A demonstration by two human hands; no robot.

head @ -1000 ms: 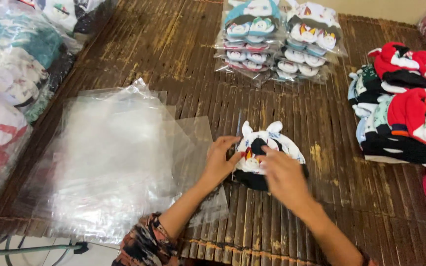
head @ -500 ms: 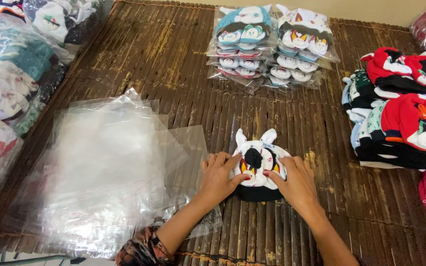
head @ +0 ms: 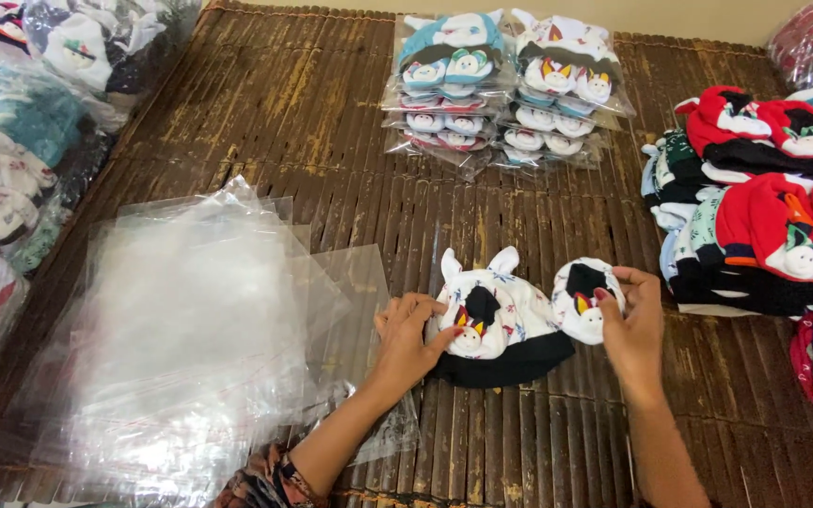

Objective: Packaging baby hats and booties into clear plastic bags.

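My left hand (head: 408, 337) lies flat, fingers on the eared white baby hat (head: 493, 325) (black brim, bamboo mat (head: 331, 141) underneath). My right hand (head: 630, 320) pinches a small white mitten (head: 583, 299) just beside it.

Patterned sleeve (head: 265, 480), painted fingernails

White floral baby hat (head: 505, 315) with black brim, clear bags (head: 181, 348), brown mat (head: 331, 141)

On a brown slatted bamboo mat (head: 331, 141), the left hand (head: 406, 341) presses a white baby hat (head: 496, 320) with ears and a black band, while the right hand (head: 634, 329) pinches a small matching mitten (head: 583, 303). Clear plastic bags (head: 190, 329) lie left; packed sets (head: 501, 85) sit above.
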